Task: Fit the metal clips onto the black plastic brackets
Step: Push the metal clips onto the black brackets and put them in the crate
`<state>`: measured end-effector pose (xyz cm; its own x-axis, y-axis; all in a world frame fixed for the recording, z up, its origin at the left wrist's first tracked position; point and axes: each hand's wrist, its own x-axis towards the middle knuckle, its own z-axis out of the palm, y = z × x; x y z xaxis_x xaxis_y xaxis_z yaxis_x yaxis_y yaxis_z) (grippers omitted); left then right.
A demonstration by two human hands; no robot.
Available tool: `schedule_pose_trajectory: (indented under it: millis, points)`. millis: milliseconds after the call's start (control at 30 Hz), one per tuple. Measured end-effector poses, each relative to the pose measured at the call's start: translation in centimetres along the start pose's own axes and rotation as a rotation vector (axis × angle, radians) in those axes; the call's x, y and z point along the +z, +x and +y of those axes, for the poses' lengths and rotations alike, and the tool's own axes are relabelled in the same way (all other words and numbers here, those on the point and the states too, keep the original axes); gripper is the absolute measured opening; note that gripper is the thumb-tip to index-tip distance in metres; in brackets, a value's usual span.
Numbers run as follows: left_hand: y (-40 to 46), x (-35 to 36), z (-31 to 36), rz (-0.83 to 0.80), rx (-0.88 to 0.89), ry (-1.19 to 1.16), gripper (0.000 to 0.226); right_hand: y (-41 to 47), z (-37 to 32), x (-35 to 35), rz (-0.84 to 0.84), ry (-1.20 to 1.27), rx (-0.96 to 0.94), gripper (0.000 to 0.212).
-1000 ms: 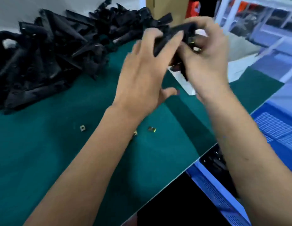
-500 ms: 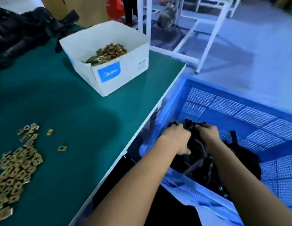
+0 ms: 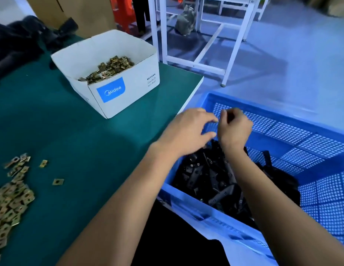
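Metal clips, small, square and brass-coloured (image 3: 7,200), lie in a loose heap on the green-topped bench (image 3: 61,135) at its left edge, with a few strays (image 3: 58,181) scattered just beside the heap; a dark pile of black plastic brackets (image 3: 19,41) sits at the far left corner of the bench; near it stands an open white cardboard box with a blue label (image 3: 117,91), holding more of the same clips (image 3: 109,67); the left hand (image 3: 188,131) hovers over the bench's right edge and the near corner of a blue perforated plastic crate (image 3: 311,148), its fingers loosely spread and blurred, with nothing visibly in them; the right hand (image 3: 233,127) hangs just beside it, above the crate, its fingers curled inward, and whether they pinch anything cannot be told through the blur; below both hands, inside the crate, lies a jumble of black plastic brackets with small holes (image 3: 211,177), heaped against the crate's near wall; beyond the bench, a white metal frame (image 3: 198,62) stands on the pale floor.
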<state>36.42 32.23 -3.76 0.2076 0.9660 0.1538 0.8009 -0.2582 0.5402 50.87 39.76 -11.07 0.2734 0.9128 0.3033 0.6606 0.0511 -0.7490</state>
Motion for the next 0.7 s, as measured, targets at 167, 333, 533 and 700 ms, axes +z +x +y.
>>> schedule_pose_trajectory:
  millis: [167,333,533,700]
  points:
    - [-3.6,-8.1,-2.0,0.496,-0.048,-0.14,0.023,-1.9,-13.3,-1.5,0.058,0.315,-0.488,0.022]
    - [-13.6,-13.3,-7.1,0.814,-0.233,0.063,0.019,-10.2,-24.1,2.4,-0.343,0.376,-0.696,0.017]
    - [-31.6,-17.5,-13.0,1.079,-0.603,0.362,0.014,-25.8,-32.4,7.5,-0.933,0.31,-0.91,0.013]
    - [-43.0,-19.2,-15.3,1.313,-0.927,0.514,0.021,-36.4,-37.3,10.7,-1.06,0.102,-1.233,0.051]
